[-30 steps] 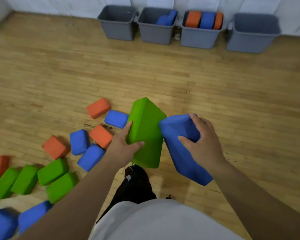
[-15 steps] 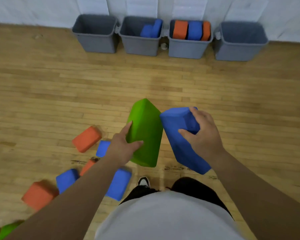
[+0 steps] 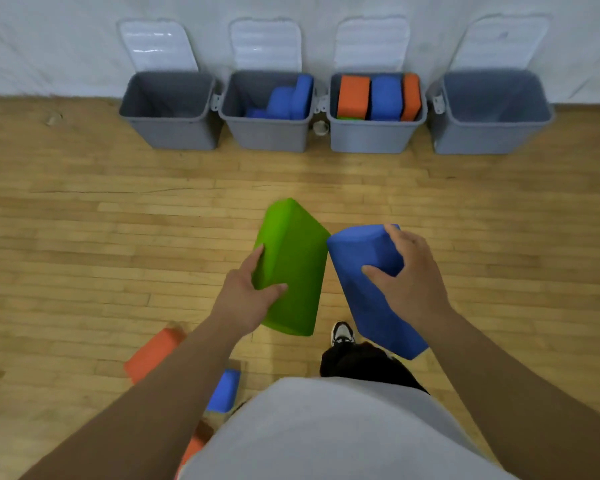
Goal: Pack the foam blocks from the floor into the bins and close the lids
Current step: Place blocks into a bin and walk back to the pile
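Right now the carrying step is in hand: the person stands on the wooden floor (image 3: 84,237) facing a row of four grey bins along the wall, with a block in each hand. The left hand (image 3: 248,296) grips a green foam block (image 3: 295,258) by its side, thumb across the near face and fingers round the far edge. The right hand (image 3: 413,282) clasps a blue foam block (image 3: 374,317) near its upper end, fingers curled over the top. Both blocks are tilted and clear of the floor, their upper corners touching or nearly so. All four lids (image 3: 158,46) lean open against the wall. The leftmost bin (image 3: 168,133) and the rightmost bin (image 3: 489,136) show only grey walls inside, the second bin (image 3: 267,135) holds a few blue blocks, and the third bin (image 3: 371,138) looks close to full. The next move, I judge, calls for closing the gap to the bins and dropping each block into one with room. An orange block (image 3: 149,355) and a small blue block (image 3: 226,389) lie on the floor by the left arm, so packing is far from done.
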A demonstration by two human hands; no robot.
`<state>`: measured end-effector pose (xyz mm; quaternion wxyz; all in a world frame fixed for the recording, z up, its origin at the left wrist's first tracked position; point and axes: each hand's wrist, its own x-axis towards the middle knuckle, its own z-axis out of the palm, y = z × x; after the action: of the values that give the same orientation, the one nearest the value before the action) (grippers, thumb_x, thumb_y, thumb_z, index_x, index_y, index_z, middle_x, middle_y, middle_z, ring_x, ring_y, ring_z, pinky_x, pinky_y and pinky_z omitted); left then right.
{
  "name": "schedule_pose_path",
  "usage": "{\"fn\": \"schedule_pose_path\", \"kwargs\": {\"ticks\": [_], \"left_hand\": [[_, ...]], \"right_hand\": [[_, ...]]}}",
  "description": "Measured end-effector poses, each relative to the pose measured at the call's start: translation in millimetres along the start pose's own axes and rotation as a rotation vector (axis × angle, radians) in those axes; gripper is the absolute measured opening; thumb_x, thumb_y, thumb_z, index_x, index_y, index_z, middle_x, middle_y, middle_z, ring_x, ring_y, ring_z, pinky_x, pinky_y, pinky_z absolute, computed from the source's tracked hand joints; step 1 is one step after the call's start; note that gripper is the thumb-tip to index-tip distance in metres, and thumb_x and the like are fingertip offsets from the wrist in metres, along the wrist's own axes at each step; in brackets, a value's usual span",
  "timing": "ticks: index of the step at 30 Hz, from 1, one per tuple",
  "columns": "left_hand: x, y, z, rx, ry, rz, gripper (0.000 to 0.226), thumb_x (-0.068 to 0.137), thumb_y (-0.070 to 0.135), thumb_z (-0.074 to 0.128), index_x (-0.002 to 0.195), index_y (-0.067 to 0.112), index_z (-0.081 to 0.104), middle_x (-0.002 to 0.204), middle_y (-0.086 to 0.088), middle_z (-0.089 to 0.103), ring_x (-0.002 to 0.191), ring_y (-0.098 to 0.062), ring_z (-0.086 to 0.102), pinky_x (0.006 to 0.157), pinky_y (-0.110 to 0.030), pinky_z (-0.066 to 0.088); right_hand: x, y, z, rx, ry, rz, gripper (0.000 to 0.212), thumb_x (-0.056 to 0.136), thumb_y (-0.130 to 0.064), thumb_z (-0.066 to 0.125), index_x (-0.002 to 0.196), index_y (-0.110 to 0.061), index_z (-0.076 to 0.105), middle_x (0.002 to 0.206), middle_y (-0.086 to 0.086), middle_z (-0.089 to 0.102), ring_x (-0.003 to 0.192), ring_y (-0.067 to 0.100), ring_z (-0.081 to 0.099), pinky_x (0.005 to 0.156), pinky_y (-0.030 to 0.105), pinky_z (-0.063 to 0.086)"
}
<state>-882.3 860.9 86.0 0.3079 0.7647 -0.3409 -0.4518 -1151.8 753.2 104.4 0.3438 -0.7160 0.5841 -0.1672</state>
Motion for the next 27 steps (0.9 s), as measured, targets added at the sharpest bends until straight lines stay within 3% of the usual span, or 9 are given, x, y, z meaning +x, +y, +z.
{"fn": "schedule_pose_path", "kwargs": {"ticks": [4, 13, 19, 27], "left_hand": [[63, 39, -20, -0.063, 0.087, -0.037, 0.090, 0.087, 0.034, 0.079, 0.156, 0.047, 0.025, 0.143, -0.001, 0.051, 0.114, -0.020, 0.061, 0.088, -0.031, 0.054], [237, 92, -94, -0.071, 0.151, -0.106, 0.087, 0.087, 0.035, 0.078, 0.156, 0.048, 0.025, 0.143, -0.002, 0.049, 0.118, -0.025, 0.060, 0.097, -0.043, 0.055], [378, 142, -177, -0.061, 0.086, -0.109, 0.089, 0.086, 0.036, 0.079, 0.157, 0.045, 0.025, 0.145, 0.000, 0.051, 0.116, -0.023, 0.061, 0.099, -0.044, 0.055], [561, 239, -247, 0.034, -0.009, -0.006, 0.088, 0.088, 0.031, 0.079, 0.157, 0.044, 0.026, 0.140, 0.002, 0.054, 0.110, -0.018, 0.063, 0.088, -0.032, 0.054]], "right_hand": [[105, -32, -12, 0.015, -0.062, -0.081, 0.079, 0.088, -0.040, 0.075, 0.155, -0.039, 0.033, 0.149, -0.008, 0.035, 0.132, 0.006, 0.038, 0.099, 0.024, 0.036], [309, -100, 25, 0.036, -0.124, -0.148, 0.078, 0.089, -0.035, 0.076, 0.155, -0.037, 0.034, 0.145, -0.009, 0.039, 0.126, -0.002, 0.036, 0.087, 0.003, 0.029], [442, -164, 54, 0.000, -0.101, -0.080, 0.079, 0.090, -0.037, 0.075, 0.156, -0.039, 0.031, 0.147, -0.008, 0.038, 0.131, 0.005, 0.036, 0.096, 0.019, 0.029], [603, -215, 61, 0.034, -0.010, -0.028, 0.080, 0.088, -0.033, 0.078, 0.155, -0.034, 0.034, 0.145, -0.004, 0.042, 0.132, 0.007, 0.037, 0.101, 0.020, 0.028]]}}
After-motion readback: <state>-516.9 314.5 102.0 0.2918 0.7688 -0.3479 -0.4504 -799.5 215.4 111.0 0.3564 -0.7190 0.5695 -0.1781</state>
